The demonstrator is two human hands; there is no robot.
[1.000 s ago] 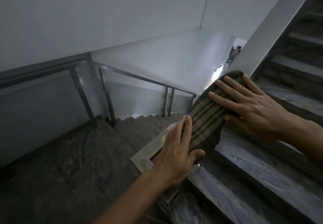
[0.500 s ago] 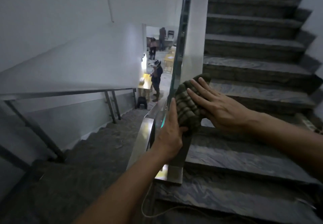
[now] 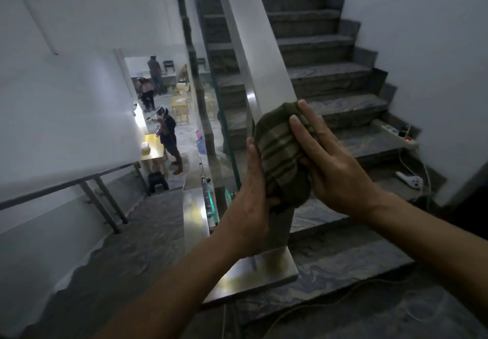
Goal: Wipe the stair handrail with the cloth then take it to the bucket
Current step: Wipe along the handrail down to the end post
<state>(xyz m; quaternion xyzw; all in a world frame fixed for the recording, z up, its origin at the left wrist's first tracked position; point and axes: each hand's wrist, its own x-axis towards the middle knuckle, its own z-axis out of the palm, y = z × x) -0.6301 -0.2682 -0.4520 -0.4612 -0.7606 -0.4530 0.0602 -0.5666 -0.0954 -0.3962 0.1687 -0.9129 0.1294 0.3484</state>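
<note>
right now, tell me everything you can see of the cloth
The cloth is dark olive green with paler stripes, and looks like soft woven fabric. It is bunched and draped over the lower end of the pale handrail, where the rail meets its post. The left hand presses its left side with the thumb under the bottom edge; the right hand lies flat on its right side, fingers spread. Its lower edge hangs dark and loose. No bucket is in view.
</note>
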